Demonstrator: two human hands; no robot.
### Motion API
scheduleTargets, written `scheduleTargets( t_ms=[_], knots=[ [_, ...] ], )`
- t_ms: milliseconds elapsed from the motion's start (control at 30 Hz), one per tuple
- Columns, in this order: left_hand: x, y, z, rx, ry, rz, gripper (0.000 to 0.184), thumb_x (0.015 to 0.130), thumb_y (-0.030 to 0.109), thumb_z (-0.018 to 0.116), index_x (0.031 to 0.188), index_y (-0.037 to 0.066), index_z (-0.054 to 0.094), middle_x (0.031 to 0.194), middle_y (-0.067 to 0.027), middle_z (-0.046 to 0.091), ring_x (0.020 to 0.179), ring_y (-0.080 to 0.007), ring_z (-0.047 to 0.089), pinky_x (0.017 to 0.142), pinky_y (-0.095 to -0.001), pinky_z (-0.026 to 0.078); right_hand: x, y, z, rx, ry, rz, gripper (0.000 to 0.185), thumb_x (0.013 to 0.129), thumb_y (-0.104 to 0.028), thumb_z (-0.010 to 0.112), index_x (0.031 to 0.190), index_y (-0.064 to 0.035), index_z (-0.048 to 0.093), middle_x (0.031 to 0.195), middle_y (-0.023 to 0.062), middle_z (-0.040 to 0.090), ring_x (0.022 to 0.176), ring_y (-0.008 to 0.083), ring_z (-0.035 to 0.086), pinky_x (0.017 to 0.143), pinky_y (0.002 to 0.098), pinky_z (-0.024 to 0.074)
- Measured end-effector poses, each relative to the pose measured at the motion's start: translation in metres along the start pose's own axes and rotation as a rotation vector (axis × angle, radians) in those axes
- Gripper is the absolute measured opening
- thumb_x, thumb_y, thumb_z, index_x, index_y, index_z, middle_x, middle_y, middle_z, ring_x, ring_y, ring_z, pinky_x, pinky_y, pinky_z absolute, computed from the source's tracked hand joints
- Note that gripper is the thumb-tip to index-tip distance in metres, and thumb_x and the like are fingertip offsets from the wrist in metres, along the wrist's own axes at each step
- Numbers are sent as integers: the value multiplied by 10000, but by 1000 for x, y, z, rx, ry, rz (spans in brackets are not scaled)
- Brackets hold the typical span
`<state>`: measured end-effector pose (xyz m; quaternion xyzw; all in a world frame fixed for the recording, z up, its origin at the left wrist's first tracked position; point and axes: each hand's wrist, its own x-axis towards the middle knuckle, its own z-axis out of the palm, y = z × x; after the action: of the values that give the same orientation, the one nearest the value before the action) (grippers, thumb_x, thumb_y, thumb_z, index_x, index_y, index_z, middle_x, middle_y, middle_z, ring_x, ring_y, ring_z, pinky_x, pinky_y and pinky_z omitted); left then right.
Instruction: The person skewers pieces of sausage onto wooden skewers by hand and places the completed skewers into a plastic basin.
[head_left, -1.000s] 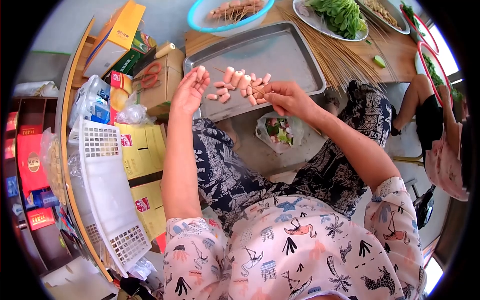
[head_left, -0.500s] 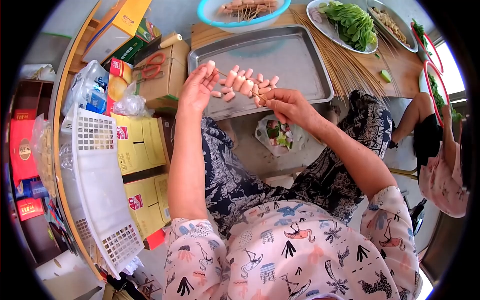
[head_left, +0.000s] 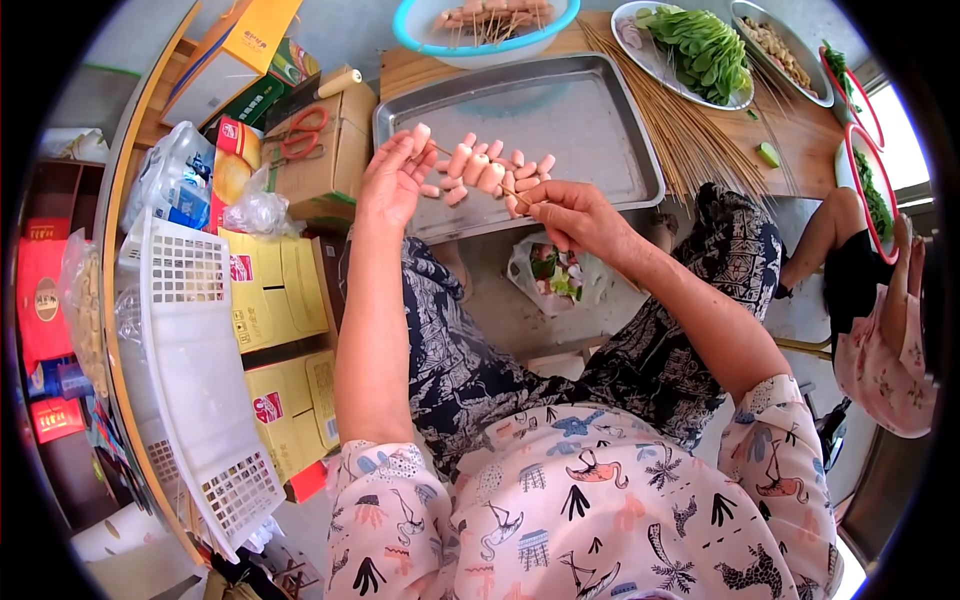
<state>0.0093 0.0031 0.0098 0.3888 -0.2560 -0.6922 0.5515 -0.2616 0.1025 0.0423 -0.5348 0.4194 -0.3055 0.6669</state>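
Observation:
My left hand (head_left: 392,178) pinches a short pink sausage piece (head_left: 421,133) at the left tip of a bamboo skewer. In my right hand (head_left: 580,215) is the other end of that skewer (head_left: 516,194), gripped between thumb and fingers. Between the hands, a few sausage pieces (head_left: 490,177) are threaded on the stick, held above the near edge of a metal tray (head_left: 590,120). Several loose sausage pieces (head_left: 455,194) lie in the tray behind and below the skewer, partly hidden by it.
Bare bamboo skewers (head_left: 690,140) fan out right of the tray. A blue-rimmed bowl (head_left: 405,25) of skewered sausages stands behind. A plate (head_left: 622,40) holds leafy greens. Scissors (head_left: 305,132) lie on a carton at left. A plastic bag (head_left: 590,290) sits below; another person (head_left: 885,350) is at right.
Both hands keep nearly the same hold on the skewer and sausage piece. The view has shifted slightly, and the other person's arm at right has moved a little.

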Motion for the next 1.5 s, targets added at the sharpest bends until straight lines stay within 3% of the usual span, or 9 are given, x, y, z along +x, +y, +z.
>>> scheduleTargets(
  t_ms=[300, 367, 767, 1133, 1500],
  knots=[
    [-2, -2, 3, 0, -3, 15, 246, 860, 34, 619, 1079, 30, 507, 1051, -134, 614, 966, -255, 613, 851, -369, 517, 0, -2, 1, -30, 4, -1, 181, 951, -169, 484, 970, -43, 612, 519, -32, 435, 442, 31, 388, 422, 206, 301],
    [-2, -2, 4, 5, -11, 14, 248, 859, 33, 619, 1079, 31, 504, 1053, -135, 613, 961, -254, 613, 849, -369, 517, 0, -1, 0, -42, 3, -5, 210, 948, -173, 490, 1063, -76, 637, 531, -52, 425, 462, 17, 373, 434, 188, 286],
    [-6, -5, 13, 21, -44, -22, 306, 832, 36, 658, 1088, 44, 491, 1024, -128, 607, 939, -237, 611, 836, -361, 517, 2, 3, 2, -11, 28, -4, 181, 956, -166, 484, 986, -44, 614, 536, -30, 441, 451, 33, 388, 422, 207, 306],
    [-7, -10, 16, 126, -93, -44, 393, 808, 107, 706, 1124, 56, 478, 1021, -113, 602, 860, -212, 620, 702, -345, 546, 6, 7, 2, -9, 32, 16, 200, 956, -185, 496, 1046, -75, 636, 566, -53, 451, 485, 14, 393, 437, 183, 284],
    [-13, -11, 27, 182, -174, -198, 529, 790, 187, 743, 1209, 61, 444, 1094, -119, 592, 910, -256, 628, 792, -365, 506, 8, 5, 1, 22, 53, 27, 206, 960, -186, 477, 1036, -60, 621, 571, -52, 452, 485, 15, 378, 437, 186, 275]
  ],
)
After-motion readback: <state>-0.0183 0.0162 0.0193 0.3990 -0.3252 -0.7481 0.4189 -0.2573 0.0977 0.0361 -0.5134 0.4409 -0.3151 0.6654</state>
